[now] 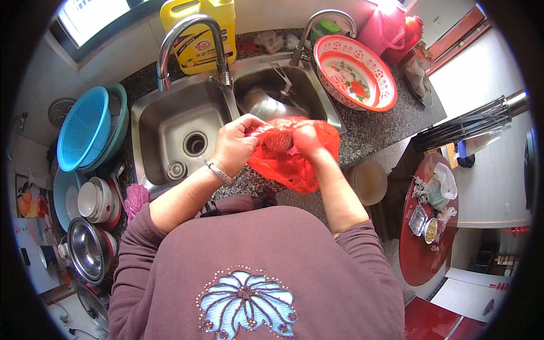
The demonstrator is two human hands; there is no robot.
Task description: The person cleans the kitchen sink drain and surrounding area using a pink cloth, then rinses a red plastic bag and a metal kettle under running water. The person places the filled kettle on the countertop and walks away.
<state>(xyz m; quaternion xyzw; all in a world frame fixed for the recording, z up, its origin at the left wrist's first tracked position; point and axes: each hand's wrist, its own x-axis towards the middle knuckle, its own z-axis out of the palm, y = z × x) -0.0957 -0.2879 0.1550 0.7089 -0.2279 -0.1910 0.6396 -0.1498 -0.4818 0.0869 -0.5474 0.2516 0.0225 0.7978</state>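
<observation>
A thin red plastic bag [293, 176] is held up over the front edge of the double stainless steel sink [142, 140]. My left hand [236, 144], with a silvery bangle at the wrist, pinches the bag's left rim. Inside the bag's mouth lies a roundish reddish-brown item [278, 141] that I cannot identify. My right hand [308, 138] is at the right of the opening, partly in the bag; its fingers are blurred and hidden, so its hold cannot be made out. Behind the bag, a metal vessel [265, 104] sits in the right basin.
Two faucets arch over the sink, the left [191, 19] and right [329, 12]. A yellow jug [204, 38] stands behind. A red-rimmed enamel basin [355, 72] is at right; blue colanders [83, 127], bowls [89, 199] and a steel basin [89, 250] are at left. A bucket [369, 182] stands below the counter.
</observation>
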